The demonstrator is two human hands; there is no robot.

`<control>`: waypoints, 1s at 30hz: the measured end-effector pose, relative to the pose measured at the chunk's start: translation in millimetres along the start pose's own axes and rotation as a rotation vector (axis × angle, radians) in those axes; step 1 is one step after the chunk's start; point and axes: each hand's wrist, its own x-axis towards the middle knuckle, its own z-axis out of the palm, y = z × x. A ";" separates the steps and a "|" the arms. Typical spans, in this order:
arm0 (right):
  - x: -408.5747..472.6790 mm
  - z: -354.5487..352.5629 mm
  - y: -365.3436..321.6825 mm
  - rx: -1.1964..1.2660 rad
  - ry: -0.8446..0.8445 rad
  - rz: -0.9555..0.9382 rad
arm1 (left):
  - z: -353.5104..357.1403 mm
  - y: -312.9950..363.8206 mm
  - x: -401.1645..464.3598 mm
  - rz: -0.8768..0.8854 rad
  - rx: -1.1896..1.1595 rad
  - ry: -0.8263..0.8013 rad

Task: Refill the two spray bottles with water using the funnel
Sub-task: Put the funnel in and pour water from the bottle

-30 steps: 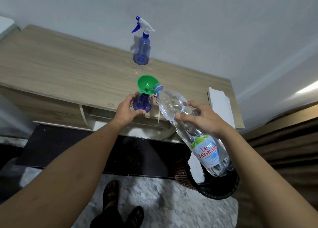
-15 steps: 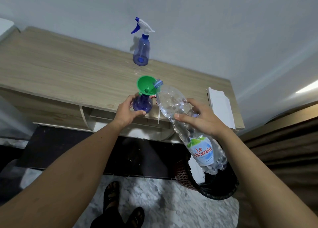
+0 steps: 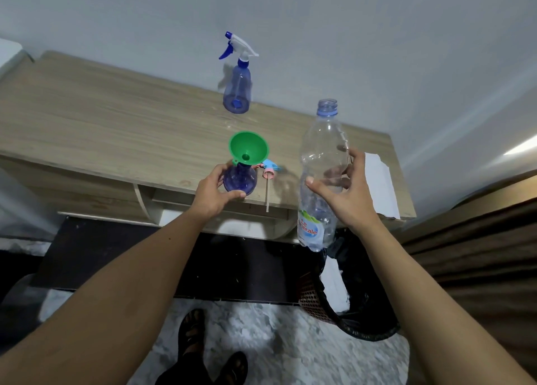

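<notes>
Floor: pale mottled floor (image 3: pixel 261 335) at the near edge, with a sandalled foot (image 3: pixel 190 331) on it.
Basket: a dark woven basket (image 3: pixel 364 323) stands on the floor to the right, below the tabletop's near edge.
Left hand: the left hand (image 3: pixel 210 191) grips the round base of the near spray bottle; its fingers and thumb are curled round the bottle's left and near side.
Near spray bottle: a blue see-through spray bottle (image 3: pixel 240 178) with its head off stands upright at the near edge of the tabletop.
Funnel: a green funnel (image 3: pixel 248 148) sits in that bottle's neck, its mouth tilted slightly toward the camera.
Spray head: a pink and light-blue spray head (image 3: pixel 268 170) lies on the tabletop just right of the near bottle, with its white dip tube (image 3: pixel 267 197) reaching out over the near edge.
Right hand: the right hand (image 3: pixel 347 193) holds the water bottle at mid-height, with the thumb across the near side and the fingers wrapped behind.
Water bottle: a clear plastic water bottle (image 3: pixel 322 164), uncapped, is held almost upright to the right of the funnel and apart from it; its labelled bottom hangs below the tabletop's edge. It looks mostly empty.
Paper: a white sheet (image 3: pixel 380 184) lies at the right end of the tabletop, behind the right hand.
Tabletop: light wood grain tabletop (image 3: pixel 116 129) running left to right against the wall.
Far spray bottle: a second blue spray bottle (image 3: pixel 237 88) with a white and blue trigger head stands upright at the far edge by the wall, well apart from the near one.
</notes>
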 end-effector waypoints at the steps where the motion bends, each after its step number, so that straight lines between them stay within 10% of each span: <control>1: 3.9 0.6 1.7 0.013 0.033 -0.006 | 0.6 0.7 -0.2 -0.002 -0.002 -0.002; 30: 112.9 21.8 30.0 0.212 0.276 0.008 | 0.9 -11.2 8.8 -0.013 0.021 0.018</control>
